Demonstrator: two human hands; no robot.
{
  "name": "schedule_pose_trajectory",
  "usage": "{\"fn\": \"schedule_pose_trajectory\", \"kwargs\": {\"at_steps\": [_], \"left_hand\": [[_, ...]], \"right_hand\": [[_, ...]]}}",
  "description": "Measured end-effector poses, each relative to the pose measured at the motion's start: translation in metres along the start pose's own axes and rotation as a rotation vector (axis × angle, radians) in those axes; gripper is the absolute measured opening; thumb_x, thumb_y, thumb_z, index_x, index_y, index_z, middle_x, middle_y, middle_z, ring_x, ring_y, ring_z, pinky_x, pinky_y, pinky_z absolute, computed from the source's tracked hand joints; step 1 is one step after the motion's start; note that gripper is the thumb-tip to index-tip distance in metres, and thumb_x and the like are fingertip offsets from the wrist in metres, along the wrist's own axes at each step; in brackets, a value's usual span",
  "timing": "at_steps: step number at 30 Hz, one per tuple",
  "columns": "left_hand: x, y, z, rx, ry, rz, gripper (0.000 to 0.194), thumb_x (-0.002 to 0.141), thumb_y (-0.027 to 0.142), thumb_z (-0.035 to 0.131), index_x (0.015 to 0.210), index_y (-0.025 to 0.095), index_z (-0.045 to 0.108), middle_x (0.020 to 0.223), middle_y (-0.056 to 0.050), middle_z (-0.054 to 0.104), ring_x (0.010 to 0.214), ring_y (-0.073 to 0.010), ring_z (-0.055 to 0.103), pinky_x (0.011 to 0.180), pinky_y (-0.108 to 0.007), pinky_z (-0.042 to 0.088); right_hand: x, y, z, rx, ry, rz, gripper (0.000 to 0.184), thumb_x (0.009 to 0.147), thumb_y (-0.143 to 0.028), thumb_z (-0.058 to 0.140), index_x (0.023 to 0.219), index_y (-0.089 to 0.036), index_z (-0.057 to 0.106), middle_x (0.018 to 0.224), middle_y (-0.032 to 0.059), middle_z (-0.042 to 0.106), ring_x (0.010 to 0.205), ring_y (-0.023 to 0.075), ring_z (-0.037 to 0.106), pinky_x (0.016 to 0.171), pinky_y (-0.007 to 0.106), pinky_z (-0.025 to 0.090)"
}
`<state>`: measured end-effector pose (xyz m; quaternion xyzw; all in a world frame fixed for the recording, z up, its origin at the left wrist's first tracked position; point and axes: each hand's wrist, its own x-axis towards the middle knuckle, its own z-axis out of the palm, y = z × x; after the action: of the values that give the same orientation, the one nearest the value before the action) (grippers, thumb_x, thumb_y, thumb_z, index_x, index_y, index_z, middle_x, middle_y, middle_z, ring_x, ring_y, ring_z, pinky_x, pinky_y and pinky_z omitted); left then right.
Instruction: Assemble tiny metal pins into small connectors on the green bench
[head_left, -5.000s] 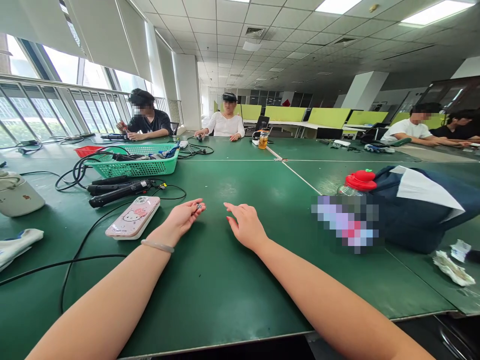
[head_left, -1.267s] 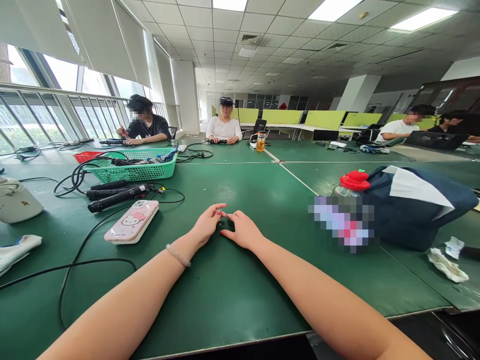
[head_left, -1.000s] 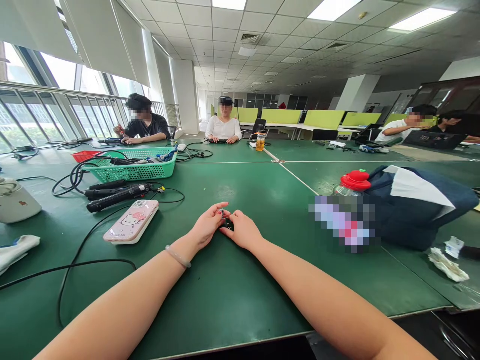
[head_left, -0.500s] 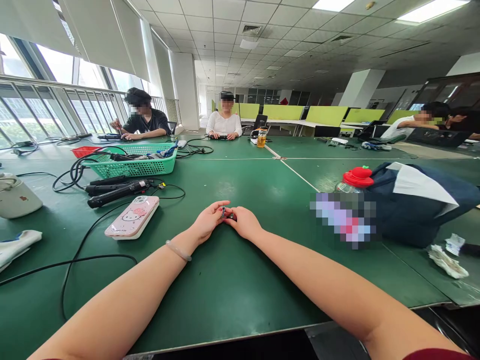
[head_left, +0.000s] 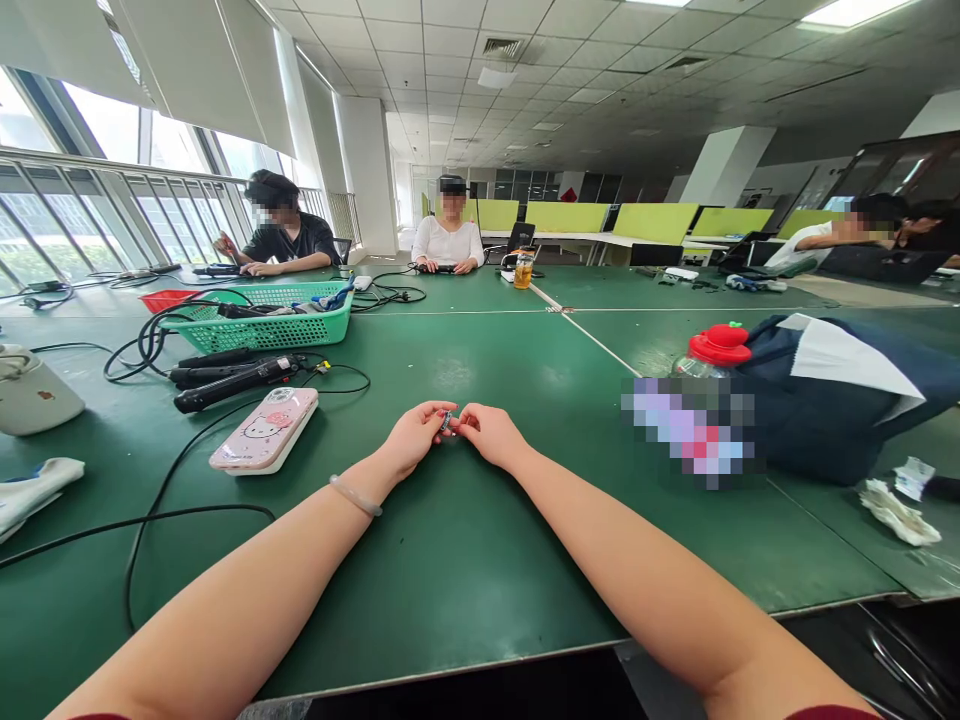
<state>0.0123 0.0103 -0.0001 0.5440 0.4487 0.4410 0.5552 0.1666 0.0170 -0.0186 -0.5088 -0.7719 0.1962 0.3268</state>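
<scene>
Over the green table, my left hand is closed, thumb and fingers pinching a small dark and silvery object. It is too small for me to name its kind. My right hand is beside it, thumb and fingertips pinched together at the object's right end. Whether those fingertips grip part of it I cannot make out. A pale bangle circles my left wrist. Nearest on the left lies a pink phone in a cartoon-cat case.
Left are black handheld devices, cables, a green basket and a white container. A red-lidded bottle, a blurred-out item and a dark blue bag stand right. Co-workers sit at the far side.
My right hand has shifted slightly right, its fingertips drawn back a little from my left hand. More of the small object now shows between them.
</scene>
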Motion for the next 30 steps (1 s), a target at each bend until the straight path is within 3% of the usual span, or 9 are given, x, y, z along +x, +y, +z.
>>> {"fn": "schedule_pose_trajectory", "kwargs": {"at_steps": [6,13,19,24,30], "left_hand": [[0.0,-0.001,-0.003,0.042,0.028,-0.015,0.025,0.078,0.02,0.052,0.101,0.015,0.06,0.078,-0.004,0.065,0.05,-0.0041,0.046,0.048,-0.018,0.035],[-0.001,0.001,-0.003,-0.057,0.008,-0.037,0.031,0.073,0.009,0.056,0.104,0.013,0.058,0.09,-0.007,0.066,0.065,-0.0075,0.059,0.069,-0.025,0.049],[0.001,-0.005,-0.007,0.182,-0.07,0.1,0.035,0.072,0.017,0.06,0.107,0.016,0.059,0.082,-0.006,0.068,0.074,-0.0159,0.063,0.075,-0.032,0.05],[-0.003,-0.001,-0.009,0.579,0.019,0.303,0.034,0.071,0.025,0.061,0.105,0.023,0.065,0.069,-0.001,0.066,0.063,-0.0155,0.057,0.07,-0.029,0.045],[-0.006,0.003,-0.008,0.664,-0.01,0.366,0.039,0.073,0.026,0.057,0.112,0.026,0.062,0.071,0.0,0.066,0.062,-0.0162,0.055,0.069,-0.027,0.042]], "right_hand": [[0.003,0.01,-0.005,0.4,-0.068,0.168,0.007,0.072,-0.022,0.057,0.076,-0.016,0.056,0.062,-0.0034,0.058,0.048,0.0068,0.049,0.049,0.019,0.04],[0.004,0.013,-0.004,0.593,-0.069,0.204,0.014,0.07,-0.017,0.055,0.082,-0.013,0.061,0.064,0.0008,0.061,0.048,0.0068,0.051,0.043,0.017,0.039],[0.0,0.008,-0.004,0.613,0.005,0.17,0.018,0.07,-0.02,0.056,0.087,-0.016,0.059,0.066,-0.0002,0.063,0.05,0.0078,0.052,0.044,0.018,0.04],[-0.002,0.004,-0.005,0.567,0.043,0.116,0.018,0.072,-0.023,0.055,0.089,-0.018,0.058,0.069,-0.0011,0.064,0.052,0.0077,0.052,0.053,0.021,0.044],[-0.006,-0.003,-0.007,0.479,0.07,0.082,0.019,0.074,-0.022,0.054,0.092,-0.02,0.055,0.073,-0.0017,0.066,0.055,0.0084,0.054,0.062,0.024,0.048]]}}
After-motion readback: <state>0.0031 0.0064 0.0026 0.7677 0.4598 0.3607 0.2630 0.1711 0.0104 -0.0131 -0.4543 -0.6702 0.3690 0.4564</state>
